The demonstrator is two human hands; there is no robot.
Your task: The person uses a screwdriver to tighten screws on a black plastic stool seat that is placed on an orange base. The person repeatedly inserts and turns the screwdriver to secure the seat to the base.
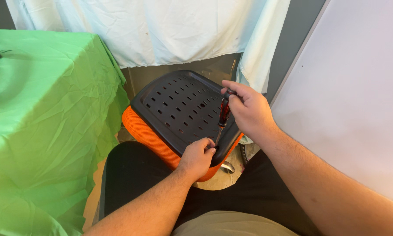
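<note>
A chair seat lies upside down across my lap, its black slotted plastic underside point(179, 105) facing up and its orange mesh cushion point(148, 133) showing along the near edge. My right hand point(249, 109) is shut on a screwdriver with a dark red handle point(224, 112), held nearly upright with its tip down at the seat's near corner. My left hand point(198, 157) grips that near corner of the seat, fingers curled by the screwdriver's tip. The tip itself is hidden behind my left fingers.
A table draped in green cloth point(43, 109) stands close on the left. A pale cloth point(161, 26) hangs behind the seat. A white panel point(353, 96) runs along the right. A chrome part point(226, 167) lies on the floor under the seat.
</note>
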